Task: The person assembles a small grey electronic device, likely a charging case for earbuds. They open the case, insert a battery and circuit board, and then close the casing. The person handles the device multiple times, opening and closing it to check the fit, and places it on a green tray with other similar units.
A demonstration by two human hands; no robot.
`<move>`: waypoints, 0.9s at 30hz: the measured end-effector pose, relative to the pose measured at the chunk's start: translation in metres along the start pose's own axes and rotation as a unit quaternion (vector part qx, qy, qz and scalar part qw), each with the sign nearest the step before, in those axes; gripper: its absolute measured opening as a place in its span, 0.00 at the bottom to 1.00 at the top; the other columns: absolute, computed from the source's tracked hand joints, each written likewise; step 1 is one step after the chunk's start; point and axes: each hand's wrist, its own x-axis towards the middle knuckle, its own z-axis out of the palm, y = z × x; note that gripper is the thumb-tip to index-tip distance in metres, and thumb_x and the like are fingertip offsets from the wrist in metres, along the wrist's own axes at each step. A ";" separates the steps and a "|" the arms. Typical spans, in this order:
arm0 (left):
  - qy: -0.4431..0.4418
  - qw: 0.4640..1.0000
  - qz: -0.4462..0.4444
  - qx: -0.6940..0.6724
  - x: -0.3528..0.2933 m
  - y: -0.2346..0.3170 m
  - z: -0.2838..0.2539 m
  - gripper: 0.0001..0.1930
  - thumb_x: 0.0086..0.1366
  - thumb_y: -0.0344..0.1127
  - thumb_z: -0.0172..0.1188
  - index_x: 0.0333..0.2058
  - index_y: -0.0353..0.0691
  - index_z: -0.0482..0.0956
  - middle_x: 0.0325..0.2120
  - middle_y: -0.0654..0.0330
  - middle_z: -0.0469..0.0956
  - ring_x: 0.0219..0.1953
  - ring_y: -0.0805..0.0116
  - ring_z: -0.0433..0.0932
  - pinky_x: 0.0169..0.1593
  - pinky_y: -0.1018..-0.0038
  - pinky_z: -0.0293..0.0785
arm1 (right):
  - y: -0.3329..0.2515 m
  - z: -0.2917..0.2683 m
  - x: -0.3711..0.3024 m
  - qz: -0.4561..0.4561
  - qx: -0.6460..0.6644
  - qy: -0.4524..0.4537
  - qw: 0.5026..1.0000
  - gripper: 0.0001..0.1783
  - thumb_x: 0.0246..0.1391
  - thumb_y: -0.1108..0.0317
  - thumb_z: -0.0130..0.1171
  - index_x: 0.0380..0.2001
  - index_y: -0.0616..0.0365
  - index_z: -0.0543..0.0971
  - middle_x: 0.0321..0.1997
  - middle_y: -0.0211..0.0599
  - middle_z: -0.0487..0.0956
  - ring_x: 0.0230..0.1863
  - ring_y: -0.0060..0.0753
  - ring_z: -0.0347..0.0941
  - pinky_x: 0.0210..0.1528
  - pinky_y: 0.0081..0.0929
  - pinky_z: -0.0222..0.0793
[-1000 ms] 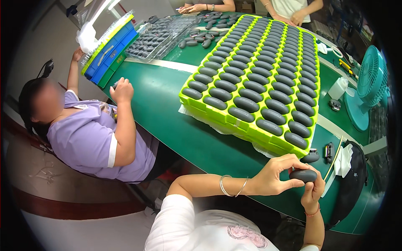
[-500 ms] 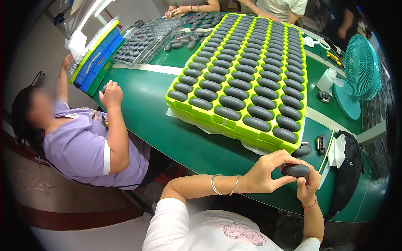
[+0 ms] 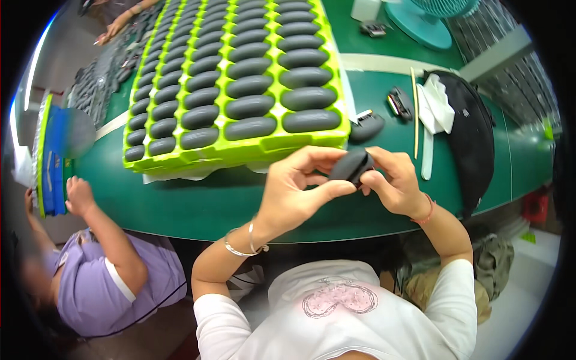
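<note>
In front of my chest I hold a small, dark grey oval case (image 3: 347, 167) between both hands. A gap along its right side shows it partly opened, lid and base apart. My left hand (image 3: 298, 187) pinches its left end with thumb and fingers. My right hand (image 3: 394, 182) grips the other end, its thumb at the gap. Just beyond my hands stands a bright yellow-green tray (image 3: 240, 151) with rows of the same oval cases (image 3: 250, 108). Another dark case (image 3: 367, 127) lies by the tray's near right corner, and an opened one (image 3: 398, 103) is farther right.
Right of the tray lie a thin stick (image 3: 415, 114), a white crumpled tissue (image 3: 436, 105) and a black pouch (image 3: 465, 144). A teal fan (image 3: 423, 27) stands far right. At left, a person in a purple shirt (image 3: 90, 288) sits beside blue crates (image 3: 55, 159).
My view has swung right and down, so the tray appears farther left. The case in my hands has turned and now shows a gap; before, it looked closed.
</note>
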 end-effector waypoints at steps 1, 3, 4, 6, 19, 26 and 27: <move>-0.003 1.000 -0.002 -0.015 0.000 -0.001 0.002 0.21 0.55 0.24 0.68 0.47 0.28 0.74 0.41 0.54 0.79 0.43 0.71 0.79 0.45 0.76 0.78 | 0.000 -0.001 -0.002 0.012 0.025 -0.003 1.000 0.14 0.57 0.71 0.57 0.44 0.69 0.75 0.24 0.36 0.78 0.19 0.23 0.74 0.24 0.20 0.69; -0.002 0.999 -0.022 -0.042 0.001 0.004 0.002 0.21 0.56 0.23 0.67 0.48 0.26 0.72 0.41 0.50 0.78 0.42 0.69 0.79 0.47 0.73 0.80 | 0.002 -0.002 -0.002 0.031 0.068 -0.009 0.997 0.14 0.58 0.71 0.57 0.45 0.69 0.75 0.25 0.36 0.79 0.20 0.23 0.74 0.24 0.20 0.70; -0.003 0.999 -0.017 -0.049 0.001 0.002 0.001 0.21 0.56 0.23 0.67 0.48 0.26 0.72 0.41 0.50 0.78 0.42 0.69 0.79 0.47 0.73 0.80 | 0.003 -0.003 -0.003 0.045 0.085 -0.014 0.995 0.14 0.58 0.71 0.56 0.46 0.69 0.75 0.25 0.36 0.79 0.20 0.23 0.74 0.25 0.20 0.70; 0.002 0.998 -0.004 -0.058 0.000 0.001 -0.002 0.22 0.56 0.23 0.67 0.48 0.26 0.72 0.41 0.50 0.78 0.42 0.68 0.79 0.47 0.73 0.80 | 0.004 0.000 -0.002 0.060 0.132 -0.017 0.989 0.14 0.58 0.72 0.56 0.46 0.68 0.75 0.26 0.35 0.80 0.21 0.23 0.75 0.26 0.20 0.71; 0.002 0.993 0.046 -0.104 -0.006 -0.002 -0.012 0.22 0.61 0.41 0.66 0.45 0.27 0.74 0.38 0.53 0.79 0.36 0.73 0.79 0.38 0.78 0.77 | 0.002 -0.001 0.002 0.009 0.191 -0.066 0.979 0.23 0.43 0.78 0.70 0.45 0.68 0.75 0.37 0.40 0.81 0.40 0.27 0.80 0.46 0.24 0.76; 0.060 0.997 -0.017 -0.037 -0.007 0.012 -0.011 0.11 0.59 0.26 0.66 0.40 0.30 0.77 0.32 0.58 0.80 0.30 0.79 0.77 0.33 0.83 0.75 | 0.002 0.011 -0.003 0.079 0.249 -0.095 0.961 0.19 0.45 0.81 0.68 0.41 0.67 0.72 0.39 0.42 0.82 0.42 0.29 0.81 0.48 0.25 0.77; 0.080 0.997 -0.009 -0.017 -0.009 0.012 -0.010 0.12 0.58 0.26 0.67 0.39 0.30 0.77 0.32 0.58 0.80 0.29 0.79 0.77 0.32 0.84 0.75 | 0.002 0.013 -0.004 0.094 0.258 -0.101 0.956 0.19 0.45 0.81 0.67 0.40 0.67 0.72 0.40 0.43 0.82 0.42 0.29 0.80 0.48 0.25 0.77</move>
